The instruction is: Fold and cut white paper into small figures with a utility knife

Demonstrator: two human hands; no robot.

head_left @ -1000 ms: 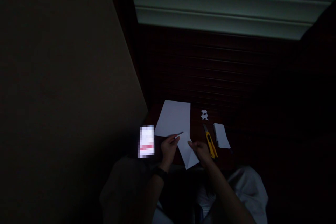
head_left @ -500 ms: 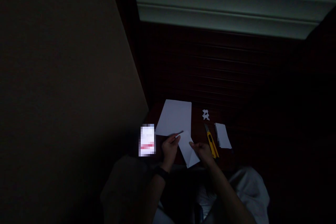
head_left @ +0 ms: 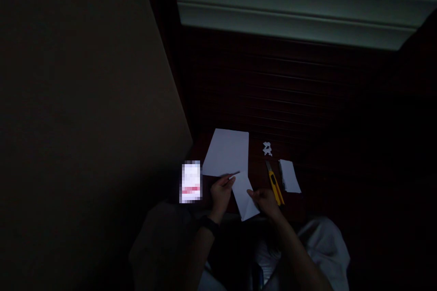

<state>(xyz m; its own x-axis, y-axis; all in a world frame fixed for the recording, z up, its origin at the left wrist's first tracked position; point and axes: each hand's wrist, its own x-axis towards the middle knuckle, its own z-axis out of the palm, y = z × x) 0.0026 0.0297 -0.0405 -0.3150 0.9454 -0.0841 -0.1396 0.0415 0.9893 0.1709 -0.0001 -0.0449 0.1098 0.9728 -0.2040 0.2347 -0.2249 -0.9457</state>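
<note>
A folded white sheet of paper [head_left: 242, 193] is held tilted at the front of a small dark table. My left hand [head_left: 221, 192] pinches its upper left corner, and a thin dark stick-like thing, perhaps a pen, pokes out past those fingers. On the paper's right side, my right hand [head_left: 266, 201] grips the edge with the thumb on top. A crease runs through the lower part of the paper. Just right of my right hand lies a yellow utility knife [head_left: 274, 185] with its blade pointing away from me.
Behind the hands lies a larger white sheet [head_left: 228, 152]. Small white paper scraps [head_left: 267, 148] sit at the back, and a stack of folded paper [head_left: 290, 176] at the right. A lit, blurred-out screen [head_left: 190, 182] glows at the left, near a wall [head_left: 102, 100].
My right thumb has slid slightly down along the paper's right edge, and the paper's lower end has shifted a little. My left hand keeps its pinch.
</note>
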